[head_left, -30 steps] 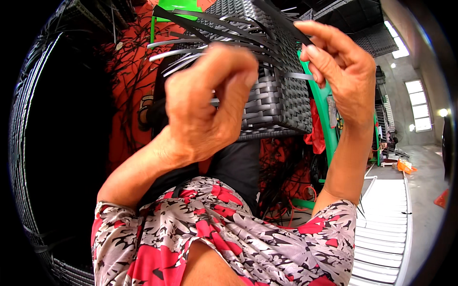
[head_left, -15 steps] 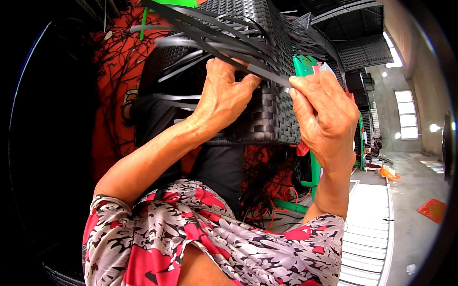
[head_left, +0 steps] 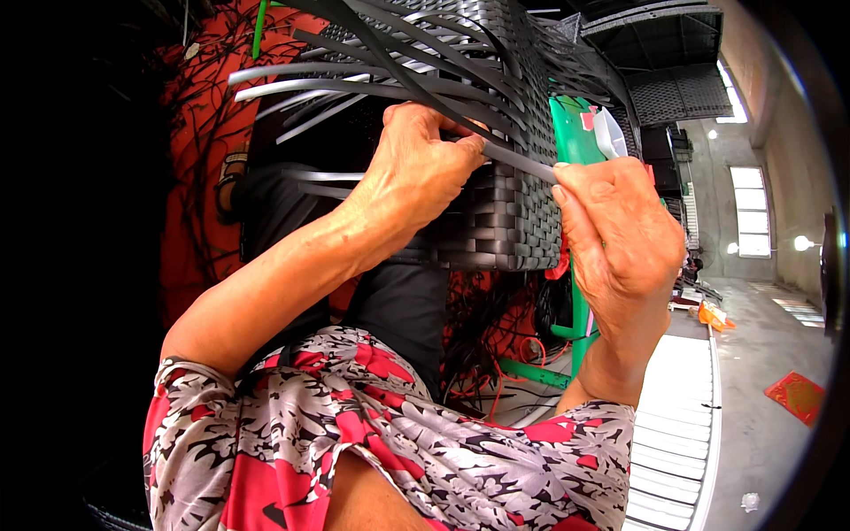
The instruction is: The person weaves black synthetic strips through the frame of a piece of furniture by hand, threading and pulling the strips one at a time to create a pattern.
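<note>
A half-woven black wicker basket (head_left: 505,221) is right in front of me, with several loose flat black strips (head_left: 354,84) sticking out to the left. My left hand (head_left: 416,173) presses on the woven wall, fingers pinching a strip at the top of the weave. To the right, my right hand (head_left: 620,234) grips the end of one flat black strip (head_left: 518,161) that runs from the weave to its thumb. Both forearms rise from sleeves of red, white and grey flowered cloth.
A green metal frame (head_left: 575,133) stands behind the basket. Orange-red sheeting with scattered black strips (head_left: 204,177) lies at left. More dark woven pieces (head_left: 655,93) are stacked at the back right. White slatted boards (head_left: 673,425) and grey concrete floor lie at right.
My left hand has gone from a raised loose fist down onto the basket wall. My right hand has pulled the strip down and to the right. The view has shifted closer to the basket.
</note>
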The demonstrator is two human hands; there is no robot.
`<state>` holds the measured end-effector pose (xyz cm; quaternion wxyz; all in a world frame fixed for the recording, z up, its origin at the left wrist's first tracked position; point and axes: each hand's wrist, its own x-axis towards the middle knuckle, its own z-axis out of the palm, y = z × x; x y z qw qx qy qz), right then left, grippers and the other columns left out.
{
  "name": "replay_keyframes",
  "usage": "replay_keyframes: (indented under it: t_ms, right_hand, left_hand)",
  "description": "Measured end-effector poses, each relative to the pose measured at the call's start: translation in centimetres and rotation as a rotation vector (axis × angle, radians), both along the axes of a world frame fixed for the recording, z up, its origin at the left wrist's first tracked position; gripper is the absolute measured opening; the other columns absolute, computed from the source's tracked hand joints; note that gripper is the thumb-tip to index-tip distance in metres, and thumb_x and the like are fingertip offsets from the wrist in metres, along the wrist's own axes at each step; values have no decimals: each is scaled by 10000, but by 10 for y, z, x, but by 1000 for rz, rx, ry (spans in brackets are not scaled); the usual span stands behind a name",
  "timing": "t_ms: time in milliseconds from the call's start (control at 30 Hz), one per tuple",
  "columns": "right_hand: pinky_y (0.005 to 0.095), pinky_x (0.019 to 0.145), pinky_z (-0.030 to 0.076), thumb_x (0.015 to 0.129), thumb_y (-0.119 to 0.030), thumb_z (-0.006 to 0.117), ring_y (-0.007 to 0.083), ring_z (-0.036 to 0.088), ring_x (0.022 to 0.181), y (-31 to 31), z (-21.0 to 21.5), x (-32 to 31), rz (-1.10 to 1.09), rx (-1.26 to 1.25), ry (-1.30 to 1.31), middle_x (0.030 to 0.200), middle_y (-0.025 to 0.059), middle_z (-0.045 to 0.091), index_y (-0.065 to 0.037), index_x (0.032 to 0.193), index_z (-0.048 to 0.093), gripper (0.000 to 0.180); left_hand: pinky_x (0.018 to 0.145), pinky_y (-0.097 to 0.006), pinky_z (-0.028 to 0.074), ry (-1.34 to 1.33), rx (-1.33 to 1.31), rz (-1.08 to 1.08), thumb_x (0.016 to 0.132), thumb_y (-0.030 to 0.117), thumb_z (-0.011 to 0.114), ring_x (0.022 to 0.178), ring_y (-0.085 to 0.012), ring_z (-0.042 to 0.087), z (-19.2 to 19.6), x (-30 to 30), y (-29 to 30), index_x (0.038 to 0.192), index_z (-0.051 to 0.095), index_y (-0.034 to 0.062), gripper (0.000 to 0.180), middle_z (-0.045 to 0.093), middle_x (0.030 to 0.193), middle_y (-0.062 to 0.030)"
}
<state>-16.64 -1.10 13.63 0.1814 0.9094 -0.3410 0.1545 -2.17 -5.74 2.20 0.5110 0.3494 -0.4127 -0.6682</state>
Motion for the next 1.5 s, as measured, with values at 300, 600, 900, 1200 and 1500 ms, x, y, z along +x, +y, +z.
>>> replay_keyframes:
  t_ms: [300,600,900,1200,1500]
  right_hand:
    - [319,519,461,624,82,700,230,564,617,8,8,6,-43,-24,13,743,89,518,23,909,627,300]
    - [318,515,440,680,27,667,210,558,621,7,9,11,-89,-30,162,728,77,461,13,833,586,174]
    - [324,546,453,705,39,691,242,580,625,-13,1,11,-163,78,203,704,101,558,6,854,632,163]
    - [306,631,478,689,59,703,244,601,707,-15,-12,2,-148,74,13,800,98,635,3,868,662,192]
    - [290,650,523,688,71,728,228,642,766,1,-7,32,67,-119,-139,841,121,671,16,876,700,198]
  left_hand:
    - [828,-272,431,160,-9,28,798,29,653,883,-125,561,-2,-3,0,954,637,20,157,639,937,-31]
    - [836,-271,434,202,36,21,802,49,661,855,-129,579,-3,-4,0,963,636,15,166,648,938,-33]
    - [701,-317,416,79,-123,100,769,117,645,757,-160,504,-11,-9,-4,825,651,4,126,599,777,-46]
    - [880,-409,412,-389,-713,317,715,84,669,1011,-321,528,-14,3,-18,875,676,14,175,642,912,-151]
    - [887,-268,345,442,-138,-235,817,151,683,947,-68,504,-39,46,-11,850,658,79,83,595,1036,-11]
